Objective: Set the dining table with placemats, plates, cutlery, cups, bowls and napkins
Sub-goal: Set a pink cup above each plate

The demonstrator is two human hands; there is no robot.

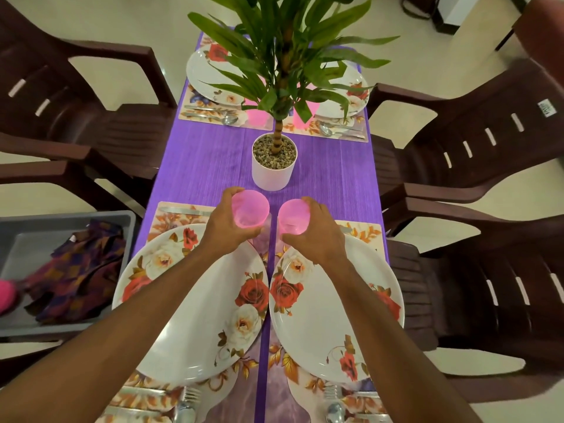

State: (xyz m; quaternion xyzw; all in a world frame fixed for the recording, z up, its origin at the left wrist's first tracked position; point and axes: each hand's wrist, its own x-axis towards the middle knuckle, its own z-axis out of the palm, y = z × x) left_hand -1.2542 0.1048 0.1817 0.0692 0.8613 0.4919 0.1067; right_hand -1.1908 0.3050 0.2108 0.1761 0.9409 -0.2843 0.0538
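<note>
My left hand (227, 228) grips a pink plastic cup (251, 209) just above the far edge of the near left floral plate (195, 303). My right hand (319, 236) grips a second pink cup (293, 216) above the far edge of the near right floral plate (334, 312). Both plates lie on floral placemats (180, 216) on the purple table cover (213, 160). Forks and spoons (186, 404) lie at the near edge. At the far end two more plates (203, 71) stand with cutlery (219, 116) and pink cups (256, 116).
A white pot with a green plant (274, 161) stands mid-table just beyond the cups. A grey bin (122, 221) at the left holds patterned cloth napkins (79, 270) and something pink. Brown plastic chairs (476, 141) stand along both sides of the table.
</note>
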